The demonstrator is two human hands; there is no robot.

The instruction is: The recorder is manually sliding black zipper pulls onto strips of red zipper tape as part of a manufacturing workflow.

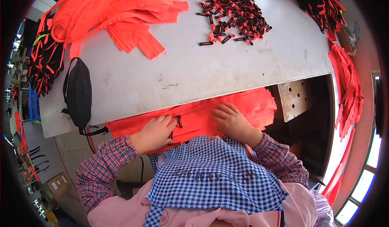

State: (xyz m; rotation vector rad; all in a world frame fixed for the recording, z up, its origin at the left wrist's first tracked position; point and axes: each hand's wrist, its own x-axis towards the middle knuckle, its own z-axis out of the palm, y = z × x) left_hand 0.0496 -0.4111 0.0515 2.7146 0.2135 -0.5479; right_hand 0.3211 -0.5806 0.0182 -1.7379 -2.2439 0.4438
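A broad bundle of bright red-orange fabric strips (194,113) lies across my lap, partly under the table's near edge. My left hand (153,134) rests on the left part of the bundle, fingers stretched forward and thumb apart. Just right of its fingertips is a small black loop-like piece (179,122), with a thin dark line running down toward the thumb. On the right part of the bundle lies my right hand (233,123), palm down, its fingers extended over the strips. What is under both palms is hidden.
On the white table (170,71) lie a large pile of red-orange strips (121,12) and a heap of small black-and-red pieces (237,18). A black pouch (78,93) hangs at the left edge. Red-and-black bundles (45,60) hang on both sides; a perforated wooden board (296,98) is under the table.
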